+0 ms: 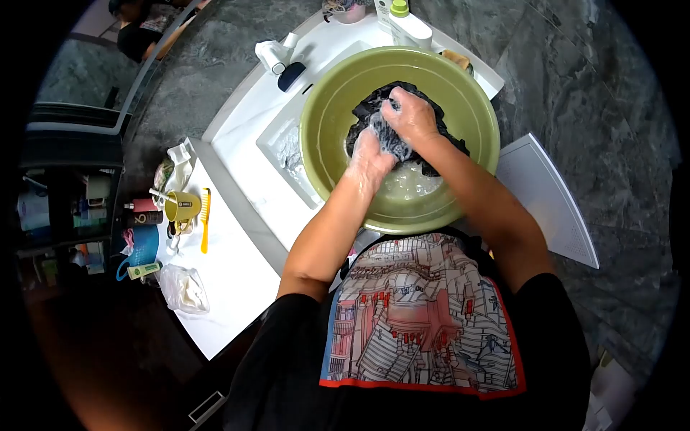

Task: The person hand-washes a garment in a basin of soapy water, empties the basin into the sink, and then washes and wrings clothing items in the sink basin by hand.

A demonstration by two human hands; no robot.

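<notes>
A large olive-green basin (327,86) holds soapy water with bubbles at its near side. Inside lies a wet black garment (370,104), bunched up and streaked with white suds; its exact kind does not show. My left hand (370,158) grips a fold of the cloth from the near left. My right hand (411,116), with suds on the fingers, is closed on another part of it, slightly farther off and to the right. Foam covers the stretch of fabric between both hands.
The basin rests over a white sink counter (237,122). Behind it stand a white bottle with a green cap (410,27) and a white device (275,56). At left are a yellow cup (182,207), a yellow comb (206,221) and a plastic bag (184,289). A white panel (548,197) juts out at right.
</notes>
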